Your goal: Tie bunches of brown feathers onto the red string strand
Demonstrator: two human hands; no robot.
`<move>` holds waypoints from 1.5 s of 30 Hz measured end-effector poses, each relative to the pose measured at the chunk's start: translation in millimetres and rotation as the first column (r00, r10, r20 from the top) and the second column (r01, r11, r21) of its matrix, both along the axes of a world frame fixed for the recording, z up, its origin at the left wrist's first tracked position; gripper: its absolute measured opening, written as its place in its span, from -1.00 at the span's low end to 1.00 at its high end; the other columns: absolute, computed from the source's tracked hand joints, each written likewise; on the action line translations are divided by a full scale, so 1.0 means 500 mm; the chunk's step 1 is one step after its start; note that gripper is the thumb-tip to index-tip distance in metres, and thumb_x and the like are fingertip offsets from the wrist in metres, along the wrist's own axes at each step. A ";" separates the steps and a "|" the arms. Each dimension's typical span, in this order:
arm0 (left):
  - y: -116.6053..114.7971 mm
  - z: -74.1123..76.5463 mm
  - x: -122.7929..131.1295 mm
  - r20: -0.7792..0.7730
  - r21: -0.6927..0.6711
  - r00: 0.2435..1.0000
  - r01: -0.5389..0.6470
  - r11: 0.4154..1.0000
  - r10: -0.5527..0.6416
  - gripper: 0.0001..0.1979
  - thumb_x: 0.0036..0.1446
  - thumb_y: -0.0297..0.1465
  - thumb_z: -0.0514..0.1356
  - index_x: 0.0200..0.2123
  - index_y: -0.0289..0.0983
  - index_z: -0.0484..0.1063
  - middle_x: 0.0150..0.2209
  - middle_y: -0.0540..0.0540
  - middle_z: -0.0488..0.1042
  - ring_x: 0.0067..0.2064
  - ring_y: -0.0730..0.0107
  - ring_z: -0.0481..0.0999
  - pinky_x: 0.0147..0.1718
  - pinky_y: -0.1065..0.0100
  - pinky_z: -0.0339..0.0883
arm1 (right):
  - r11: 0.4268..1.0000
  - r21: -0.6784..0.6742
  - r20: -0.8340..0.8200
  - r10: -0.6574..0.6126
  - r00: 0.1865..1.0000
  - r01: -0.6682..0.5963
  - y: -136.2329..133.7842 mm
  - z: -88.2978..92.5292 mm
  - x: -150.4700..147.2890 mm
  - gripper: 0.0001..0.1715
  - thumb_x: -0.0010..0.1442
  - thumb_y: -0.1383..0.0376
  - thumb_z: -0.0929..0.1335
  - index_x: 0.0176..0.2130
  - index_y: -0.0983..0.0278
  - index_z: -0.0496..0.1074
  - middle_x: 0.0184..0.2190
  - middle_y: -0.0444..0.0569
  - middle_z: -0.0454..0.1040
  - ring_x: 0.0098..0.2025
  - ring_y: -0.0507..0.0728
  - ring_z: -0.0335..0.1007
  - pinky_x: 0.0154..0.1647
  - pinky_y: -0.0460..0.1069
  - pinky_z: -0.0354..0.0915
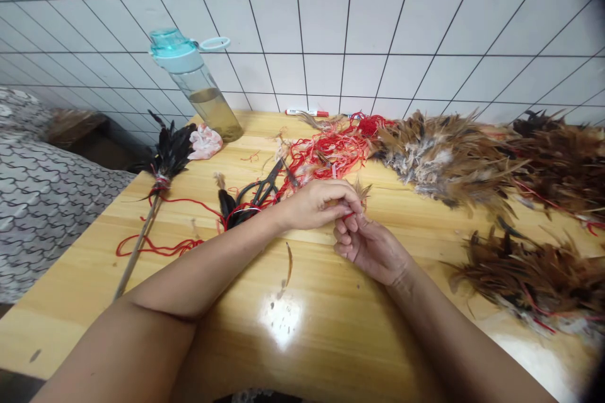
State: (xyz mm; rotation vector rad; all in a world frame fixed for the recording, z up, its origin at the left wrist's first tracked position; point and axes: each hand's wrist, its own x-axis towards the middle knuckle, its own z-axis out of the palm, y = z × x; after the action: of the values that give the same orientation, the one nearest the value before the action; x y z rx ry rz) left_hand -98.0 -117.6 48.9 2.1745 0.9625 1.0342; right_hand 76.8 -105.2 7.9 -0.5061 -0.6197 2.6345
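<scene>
My left hand [314, 204] and my right hand [375, 249] meet over the middle of the table, fingertips pressed together. A short bit of red yarn [348, 216] shows between the pinched fingers of both hands. Just behind the fingertips, a small brown feather tuft [363, 192] sticks out; whether it is held or lies on the table I cannot tell. Black-handled scissors [265, 187] lie open beyond my left forearm, beside a tangled pile of red yarn [326, 154]. One thin brown feather [289, 263] lies on the wood below my hands.
A feather duster [171, 154] with a wooden stick lies at left, red yarn trailing from it. Behind it stand a water bottle [212, 110] and crumpled pink-white plastic [206, 141]. Brown feather bundles [444, 154] cover the right side. A red-and-white marker [307, 113] lies by the tiled wall.
</scene>
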 end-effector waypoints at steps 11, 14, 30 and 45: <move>0.006 0.014 -0.018 -0.029 -0.048 0.994 0.105 0.993 -0.106 -0.84 0.17 -0.47 0.07 -0.27 -0.32 0.46 -0.26 -0.20 0.49 -0.17 0.38 0.48 -0.13 0.37 0.34 | 0.992 0.104 -0.008 0.066 0.998 -0.064 0.003 0.000 0.002 -0.63 0.07 0.04 0.41 -0.42 0.29 0.36 -0.47 -0.17 0.28 -0.49 -0.09 0.15 -0.46 -0.16 0.17; 0.005 0.020 -0.021 -0.067 -0.061 0.990 0.124 0.990 -0.128 -0.82 0.17 -0.49 0.06 -0.28 -0.32 0.47 -0.27 -0.20 0.49 -0.18 0.39 0.47 -0.14 0.37 0.33 | 0.986 0.151 0.006 0.071 0.997 -0.071 0.003 -0.001 0.005 -0.59 0.04 0.00 0.42 -0.36 0.30 0.41 -0.41 -0.16 0.32 -0.48 -0.10 0.17 -0.43 -0.16 0.19; 0.006 0.027 -0.024 -0.080 -0.136 0.981 0.166 0.977 -0.178 -0.81 0.15 -0.52 0.08 -0.29 -0.32 0.50 -0.29 -0.18 0.49 -0.21 0.39 0.48 -0.16 0.38 0.33 | 0.976 0.152 0.081 0.144 0.986 -0.155 0.008 0.003 0.003 -0.26 -0.01 -0.27 0.26 -0.23 0.30 0.48 -0.31 -0.05 0.43 -0.46 -0.07 0.22 -0.50 -0.17 0.21; 0.004 0.034 -0.031 -0.106 -0.185 0.977 0.164 0.969 -0.186 -0.84 0.11 -0.54 0.11 -0.30 -0.34 0.49 -0.26 -0.19 0.50 -0.21 0.40 0.48 -0.16 0.39 0.32 | 0.972 0.153 0.069 0.168 0.983 -0.177 0.009 -0.005 0.007 -0.54 0.07 0.02 0.40 -0.19 0.33 0.50 -0.36 -0.08 0.44 -0.43 -0.10 0.30 -0.42 -0.19 0.24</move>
State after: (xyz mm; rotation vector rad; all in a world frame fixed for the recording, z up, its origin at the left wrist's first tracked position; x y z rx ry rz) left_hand -113.6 -115.8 65.8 2.1509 0.8620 0.7128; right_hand 80.3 -100.9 5.5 -0.4986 -0.9206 2.7096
